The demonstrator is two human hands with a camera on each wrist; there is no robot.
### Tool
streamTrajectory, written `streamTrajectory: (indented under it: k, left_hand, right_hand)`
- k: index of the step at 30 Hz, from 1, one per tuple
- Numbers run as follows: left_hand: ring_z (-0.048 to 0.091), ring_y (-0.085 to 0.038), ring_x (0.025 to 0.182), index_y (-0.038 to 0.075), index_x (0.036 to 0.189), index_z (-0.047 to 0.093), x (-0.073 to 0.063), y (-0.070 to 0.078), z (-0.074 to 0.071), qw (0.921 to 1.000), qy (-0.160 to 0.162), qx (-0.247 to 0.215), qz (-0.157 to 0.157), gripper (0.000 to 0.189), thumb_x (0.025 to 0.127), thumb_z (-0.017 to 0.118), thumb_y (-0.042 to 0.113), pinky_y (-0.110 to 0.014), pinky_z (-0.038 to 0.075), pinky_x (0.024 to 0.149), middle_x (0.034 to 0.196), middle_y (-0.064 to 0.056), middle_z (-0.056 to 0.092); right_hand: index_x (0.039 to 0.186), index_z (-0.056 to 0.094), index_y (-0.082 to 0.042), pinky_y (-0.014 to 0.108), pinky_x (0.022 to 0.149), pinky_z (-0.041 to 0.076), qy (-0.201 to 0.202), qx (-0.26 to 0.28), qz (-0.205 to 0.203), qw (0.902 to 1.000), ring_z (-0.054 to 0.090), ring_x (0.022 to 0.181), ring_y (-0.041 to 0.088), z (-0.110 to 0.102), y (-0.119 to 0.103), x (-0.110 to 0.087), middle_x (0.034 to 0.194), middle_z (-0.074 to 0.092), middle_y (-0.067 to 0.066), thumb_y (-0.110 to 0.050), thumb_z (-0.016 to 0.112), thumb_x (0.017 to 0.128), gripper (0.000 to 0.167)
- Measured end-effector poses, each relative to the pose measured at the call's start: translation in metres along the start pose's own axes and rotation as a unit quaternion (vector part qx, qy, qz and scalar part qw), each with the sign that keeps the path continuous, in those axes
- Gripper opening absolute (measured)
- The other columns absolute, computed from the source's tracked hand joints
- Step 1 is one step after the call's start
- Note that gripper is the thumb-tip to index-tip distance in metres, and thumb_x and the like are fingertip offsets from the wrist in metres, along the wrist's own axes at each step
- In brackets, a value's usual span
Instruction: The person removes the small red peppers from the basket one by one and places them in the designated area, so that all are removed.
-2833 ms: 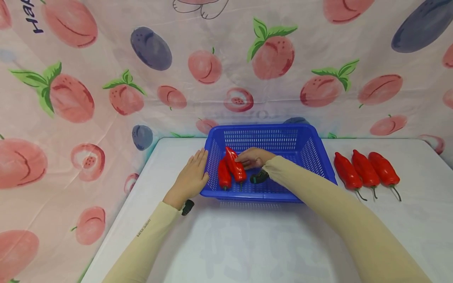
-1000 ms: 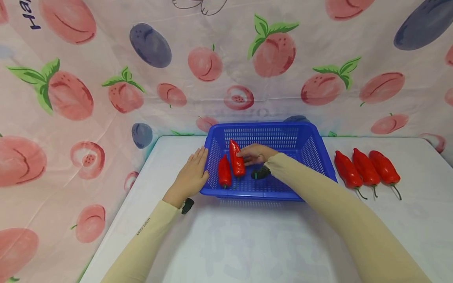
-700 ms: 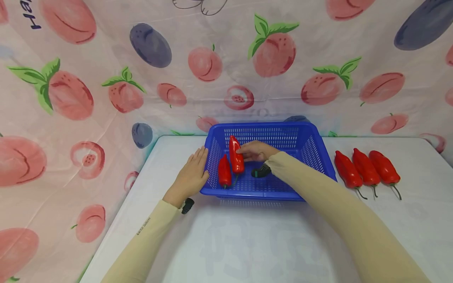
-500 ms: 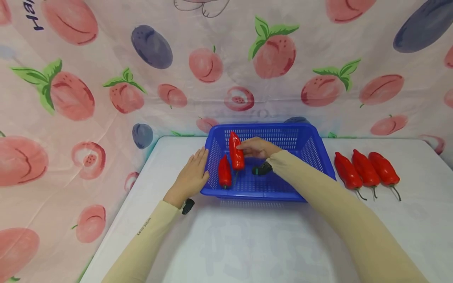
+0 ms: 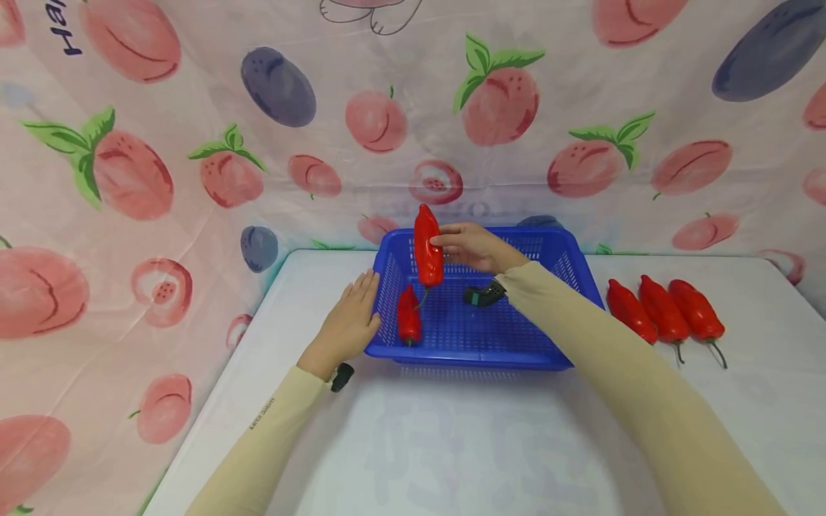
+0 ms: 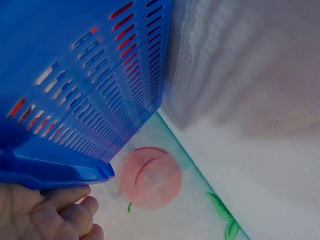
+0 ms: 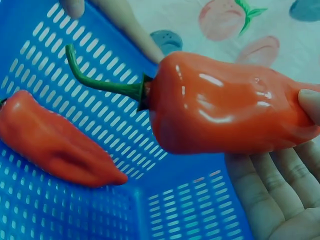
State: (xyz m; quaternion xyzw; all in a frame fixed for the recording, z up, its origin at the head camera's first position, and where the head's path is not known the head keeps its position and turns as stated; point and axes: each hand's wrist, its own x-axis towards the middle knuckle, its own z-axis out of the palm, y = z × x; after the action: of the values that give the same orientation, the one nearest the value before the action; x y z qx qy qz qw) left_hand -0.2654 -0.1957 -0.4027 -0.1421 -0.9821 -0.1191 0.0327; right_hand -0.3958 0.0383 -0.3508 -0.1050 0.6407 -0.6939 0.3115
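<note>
My right hand (image 5: 474, 246) pinches a glossy red pepper (image 5: 428, 251) between thumb and fingers, holding it up over the left part of the blue basket (image 5: 477, 357). Its green stem points down in the head view; the right wrist view shows the same held pepper (image 7: 215, 107) large, with its stem to the left. A second red pepper (image 5: 409, 317) lies on the basket floor by the left wall. My left hand (image 5: 345, 320) rests with straight fingers against the basket's left side; the left wrist view has its fingers (image 6: 67, 210) under the rim.
Three red peppers (image 5: 665, 312) lie in a row on the white table (image 5: 419, 444), right of the basket; the right sleeve (image 5: 600, 344) covers the stem of the nearest one. A fruit-print cloth (image 5: 381, 179) hangs close behind the basket. Dark devices sit on both wrists.
My right hand has gripped the pepper from beside the other one and lifted it upward from the basket floor to above the rim. My left hand stays where it was.
</note>
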Motion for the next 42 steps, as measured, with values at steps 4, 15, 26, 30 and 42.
streamTrajectory:
  k: [4, 15, 26, 30, 42]
  left_hand:
    - [0.013, -0.033, 0.146, -0.004, 0.148, 0.016, -0.001, 0.001, -0.001, 1.0000, 0.001, -0.004, 0.000, 0.066, 0.092, 0.042, 0.018, -0.046, 0.011, 0.120, 0.157, -0.019, 0.014]
    - [0.012, -0.032, 0.147, -0.003, 0.149, 0.015, 0.000, 0.001, -0.003, 1.0000, -0.002, -0.006, -0.005, 0.066, 0.092, 0.042, 0.019, -0.045, 0.010, 0.120, 0.157, -0.018, 0.013]
    - [0.011, -0.033, 0.147, -0.003, 0.149, 0.014, 0.001, 0.001, -0.003, 0.9999, -0.005, -0.011, -0.010, 0.067, 0.092, 0.040, 0.018, -0.046, 0.011, 0.121, 0.157, -0.019, 0.012]
    - [0.011, -0.033, 0.147, -0.003, 0.149, 0.014, 0.000, 0.001, -0.002, 0.9999, -0.003, -0.012, -0.009, 0.067, 0.092, 0.041, 0.018, -0.046, 0.010, 0.121, 0.157, -0.019, 0.013]
    - [0.012, -0.033, 0.146, -0.003, 0.148, 0.014, -0.002, 0.003, -0.003, 0.9999, -0.002, -0.013, -0.004, 0.066, 0.092, 0.043, 0.017, -0.045, 0.011, 0.120, 0.157, -0.019, 0.015]
  right_hand:
    - [0.143, 0.034, 0.001, 0.048, 0.109, 0.037, -0.008, -0.004, -0.012, 0.9999, 0.060, 0.099, 0.017, 0.000, -0.006, -0.009, 0.129, 0.051, 0.014, -0.009, 0.051, 0.094, 0.053]
    - [0.145, 0.033, -0.002, 0.035, 0.092, 0.052, 0.012, -0.017, -0.019, 0.9996, 0.059, 0.101, 0.017, -0.012, -0.017, -0.033, 0.141, 0.042, 0.017, -0.010, 0.051, 0.095, 0.053]
    - [0.142, 0.035, 0.001, 0.032, 0.089, 0.054, 0.008, -0.052, -0.060, 0.9968, 0.062, 0.099, 0.015, -0.029, -0.024, -0.060, 0.124, 0.056, 0.007, -0.010, 0.053, 0.093, 0.053]
    - [0.140, 0.037, 0.004, 0.028, 0.082, 0.055, 0.021, -0.049, -0.078, 0.9955, 0.065, 0.092, 0.013, -0.035, -0.025, -0.070, 0.105, 0.064, -0.003, -0.009, 0.054, 0.092, 0.052]
    - [0.136, 0.043, 0.002, 0.024, 0.077, 0.057, 0.035, -0.027, -0.102, 0.9938, 0.067, 0.087, 0.012, -0.064, -0.031, -0.098, 0.097, 0.068, -0.006, -0.010, 0.055, 0.092, 0.047]
